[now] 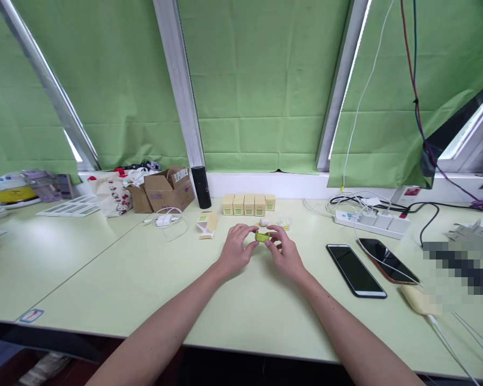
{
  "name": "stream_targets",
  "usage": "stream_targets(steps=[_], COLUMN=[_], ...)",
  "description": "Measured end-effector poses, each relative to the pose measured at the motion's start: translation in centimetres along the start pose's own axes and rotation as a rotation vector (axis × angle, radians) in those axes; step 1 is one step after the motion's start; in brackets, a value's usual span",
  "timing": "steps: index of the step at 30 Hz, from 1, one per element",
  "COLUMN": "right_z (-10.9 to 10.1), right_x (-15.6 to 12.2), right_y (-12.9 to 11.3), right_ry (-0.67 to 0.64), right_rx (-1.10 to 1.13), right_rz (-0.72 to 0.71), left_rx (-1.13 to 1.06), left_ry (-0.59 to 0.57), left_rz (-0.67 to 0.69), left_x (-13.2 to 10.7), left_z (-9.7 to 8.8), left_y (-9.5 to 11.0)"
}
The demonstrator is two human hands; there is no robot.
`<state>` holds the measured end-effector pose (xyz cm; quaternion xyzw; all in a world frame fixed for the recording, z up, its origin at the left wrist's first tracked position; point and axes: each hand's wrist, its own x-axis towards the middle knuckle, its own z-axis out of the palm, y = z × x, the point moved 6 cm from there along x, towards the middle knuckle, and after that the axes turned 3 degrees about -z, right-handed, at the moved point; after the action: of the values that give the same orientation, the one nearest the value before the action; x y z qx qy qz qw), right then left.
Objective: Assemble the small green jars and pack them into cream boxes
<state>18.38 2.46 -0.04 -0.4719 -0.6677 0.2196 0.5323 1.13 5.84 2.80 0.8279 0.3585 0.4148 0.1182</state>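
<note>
Both my hands meet over the middle of the pale green table [104, 273]. Between them is a small yellow-green piece [261, 236], pinched from the left by my left hand [236, 250] and from the right by my right hand [284, 252]. Just behind the hands lie a small pinkish-white item [264, 222] and a clear plastic piece [285, 222]. Further back a row of several small cream boxes [248, 205] stands side by side. An opened flat carton [208, 223] lies left of the hands.
Two phones [355, 269] [386, 260] lie at the right, with a white power strip [368, 221] and cables behind them. A black cylinder [201, 187], cardboard boxes [167, 188], a printed bag [111, 195] and a white charger [165, 219] sit at the back left.
</note>
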Motion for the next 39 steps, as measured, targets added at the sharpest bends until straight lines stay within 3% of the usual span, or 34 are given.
stream_targets(steps=[9,28,39], right_z=[0.15,0.34,0.52], right_x=[-0.1,-0.05,0.14], right_y=[-0.25,-0.34,-0.38], right_ry=[-0.009,-0.012,-0.021], right_rx=[-0.007,0.006,0.212], right_rz=[-0.032,-0.008,0.012], left_rx=[-0.049,-0.049,-0.083], left_ry=[0.062,0.054,0.023], left_rz=[-0.1,-0.082,-0.093], left_x=[0.19,0.29,0.31], left_z=[-0.16,-0.04,-0.34], left_y=[-0.47,-0.33,0.05])
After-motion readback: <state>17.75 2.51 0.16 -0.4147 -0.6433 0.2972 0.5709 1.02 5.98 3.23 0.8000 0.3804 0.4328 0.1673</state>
